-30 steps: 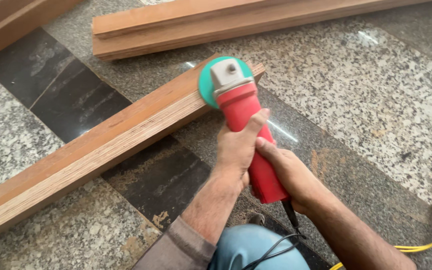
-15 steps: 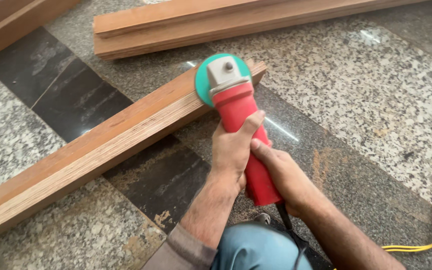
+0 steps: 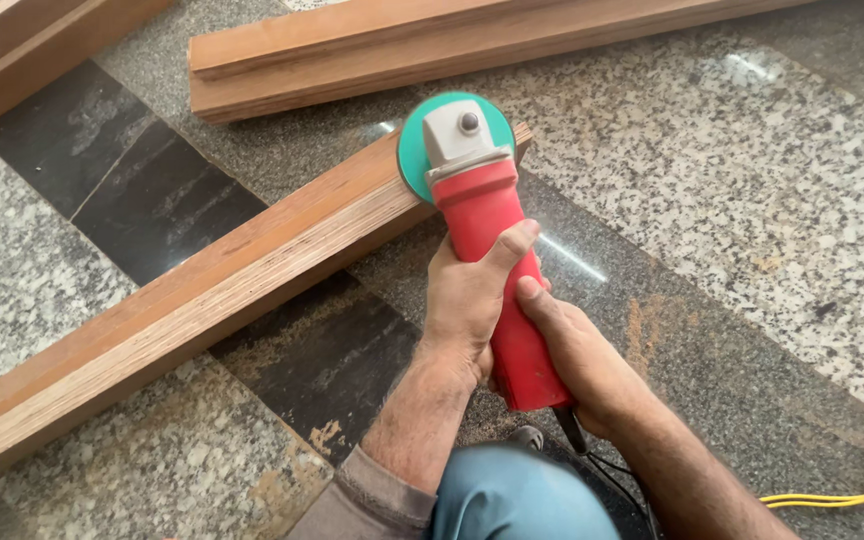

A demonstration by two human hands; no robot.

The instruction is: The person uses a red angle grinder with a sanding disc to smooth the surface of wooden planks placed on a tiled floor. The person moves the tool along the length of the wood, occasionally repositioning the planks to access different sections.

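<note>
Item: red angle grinder (image 3: 492, 250), green disc on the long plank's (image 3: 202, 290) end at 12 o'clock. I see left hand (image 3: 467, 295) and right hand (image 3: 577, 355) fingers wrapped around its barrel. Probably heavy, rigid; grip mid-body. Floor (image 3: 752, 200) stone.

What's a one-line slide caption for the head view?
Both hands, left hand and right hand, grip a red angle grinder, its green disc on the end of a wooden beam.
</note>
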